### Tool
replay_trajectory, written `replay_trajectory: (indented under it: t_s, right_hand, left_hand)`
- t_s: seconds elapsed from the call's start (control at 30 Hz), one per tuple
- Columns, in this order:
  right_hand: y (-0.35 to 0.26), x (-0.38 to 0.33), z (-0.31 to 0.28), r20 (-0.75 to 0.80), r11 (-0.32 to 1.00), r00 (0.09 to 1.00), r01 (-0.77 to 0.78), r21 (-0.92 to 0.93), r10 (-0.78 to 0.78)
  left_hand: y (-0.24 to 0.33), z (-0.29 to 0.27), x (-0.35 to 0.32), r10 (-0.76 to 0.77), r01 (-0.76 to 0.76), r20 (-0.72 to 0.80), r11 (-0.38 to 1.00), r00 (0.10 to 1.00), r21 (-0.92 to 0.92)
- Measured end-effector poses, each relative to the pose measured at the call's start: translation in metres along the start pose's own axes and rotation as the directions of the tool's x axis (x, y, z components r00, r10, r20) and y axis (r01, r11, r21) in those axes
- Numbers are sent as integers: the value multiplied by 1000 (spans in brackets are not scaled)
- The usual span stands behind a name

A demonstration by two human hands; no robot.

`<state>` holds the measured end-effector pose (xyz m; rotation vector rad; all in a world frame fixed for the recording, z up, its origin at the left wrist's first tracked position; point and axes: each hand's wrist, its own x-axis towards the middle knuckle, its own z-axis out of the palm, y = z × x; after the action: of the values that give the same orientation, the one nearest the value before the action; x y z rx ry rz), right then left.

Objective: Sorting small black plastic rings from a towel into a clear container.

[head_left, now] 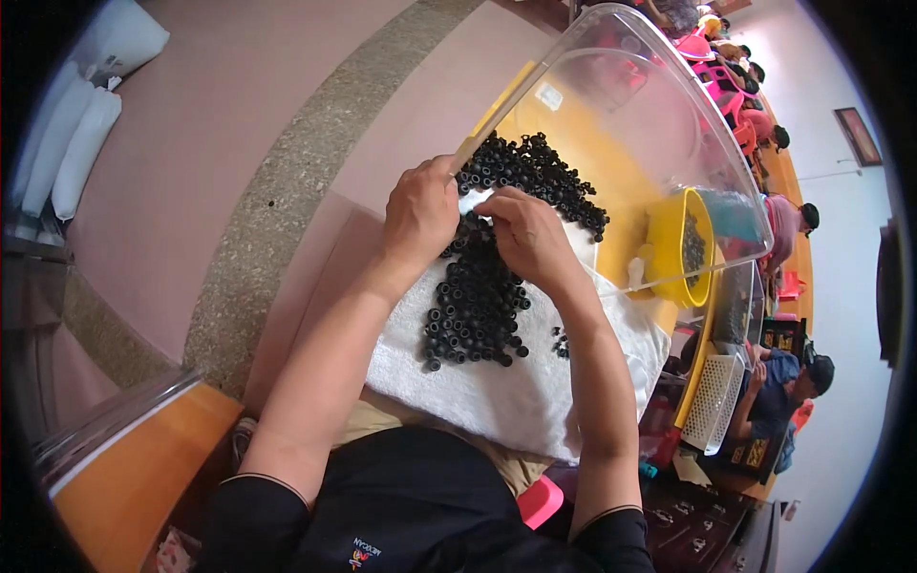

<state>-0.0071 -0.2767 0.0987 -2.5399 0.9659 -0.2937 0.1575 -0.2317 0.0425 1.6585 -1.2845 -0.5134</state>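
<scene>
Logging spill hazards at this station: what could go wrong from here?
The black parts lie loose in a pile on the white cloth, so a tug on it could scatter them. The small black bits sit close to the right forearm, which might brush them away.

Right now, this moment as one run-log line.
left hand: beside clear bin, grip hidden | right hand: over black parts, grip unclear | white cloth: under near parts | yellow basket: right of hands

Workshop: row of people [776,406] beyond, heaped small black parts [475,310], yellow bucket [666,234].
</scene>
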Motion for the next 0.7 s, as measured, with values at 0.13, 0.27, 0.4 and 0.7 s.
replay_trajectory:
  t_s: [0.13, 0.27, 0.4, 0.7]
  right_hand:
    - [8, 6, 0, -122, 999, 993, 6, 42, -1]
    - [6, 14, 9, -227, 1000, 974, 4, 27, 2]
    - [14, 13, 6, -85, 998, 996, 23, -58, -28]
    - [11, 24, 15, -174, 1000, 985, -19, -18, 15]
  left_hand:
    - [-6, 5, 0, 54, -53, -40, 998, 998, 24]
    - [-6, 7, 1, 34, -33, -23, 999, 999, 22]
    - [-4, 6, 0, 55, -54, -40, 998, 998, 13]
    - [-4, 5, 0, 20, -20, -28, 1000, 999, 2]
